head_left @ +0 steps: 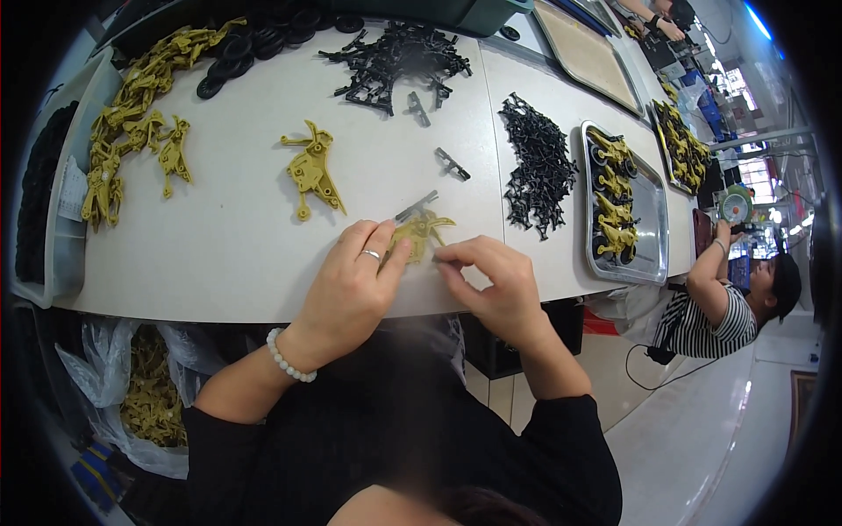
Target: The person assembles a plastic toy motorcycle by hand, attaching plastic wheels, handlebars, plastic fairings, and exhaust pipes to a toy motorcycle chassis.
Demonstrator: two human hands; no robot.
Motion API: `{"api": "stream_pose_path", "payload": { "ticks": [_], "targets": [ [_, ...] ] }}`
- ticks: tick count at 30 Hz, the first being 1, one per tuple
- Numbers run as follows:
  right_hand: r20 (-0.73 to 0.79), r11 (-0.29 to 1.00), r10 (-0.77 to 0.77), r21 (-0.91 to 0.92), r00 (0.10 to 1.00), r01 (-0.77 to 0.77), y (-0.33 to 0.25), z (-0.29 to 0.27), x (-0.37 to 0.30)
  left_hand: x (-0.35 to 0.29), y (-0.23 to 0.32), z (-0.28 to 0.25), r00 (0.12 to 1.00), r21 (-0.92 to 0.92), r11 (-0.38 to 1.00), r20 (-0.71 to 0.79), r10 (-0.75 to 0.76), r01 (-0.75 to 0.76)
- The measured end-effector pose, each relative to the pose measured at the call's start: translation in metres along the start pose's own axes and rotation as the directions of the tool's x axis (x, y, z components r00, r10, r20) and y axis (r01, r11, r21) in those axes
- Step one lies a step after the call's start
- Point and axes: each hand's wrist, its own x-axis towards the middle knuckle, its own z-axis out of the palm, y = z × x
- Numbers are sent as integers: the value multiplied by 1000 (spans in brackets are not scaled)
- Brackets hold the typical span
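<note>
My left hand (351,276), with a ring and a bead bracelet at the wrist, grips a yellow plastic toy-like part (412,238) near the table's front edge. To its right my right hand (495,285) is closed in a pinch at the part's right side. What lies between its fingertips is too small and blurred to name. A thin dark strip-shaped piece (416,206) shows just beyond the yellow part. Farther up the table lie a small black bracket (453,164) and another blurred one (418,109). A second yellow part (312,171) lies left of my hands.
Yellow parts (140,88) and black wheels (232,61) are heaped at the far left. Two piles of black pieces (403,61) (537,162) lie beyond my hands. A metal tray (651,223) holds assembled yellow pieces. A white bin (66,237) stands left; a person (724,302) is at right.
</note>
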Motion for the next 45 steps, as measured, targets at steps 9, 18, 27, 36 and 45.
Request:
{"api": "stream_pose_path", "payload": {
  "ticks": [9,18,27,36,45],
  "targets": [
    [-28,974,-87,-214,996,79,-6,16,-8,0,3,7,999,59,998,-32,10,-8],
    [21,899,-200,-393,980,192,-12,20,-10,2,7,6,999,96,995,-33,3,0],
    [132,851,-169,-480,977,212,-13,19,-12,5,10,5,1000,113,993,-14,27,-26],
    [225,913,-348,-139,910,384,-3,10,96,-2,0,-6,1000,-48,999,-24,11,-12],
    [179,937,-81,-321,980,136,48,-5,185,-14,-20,-32,998,-119,992,-34,47,-51]
  ]
}}
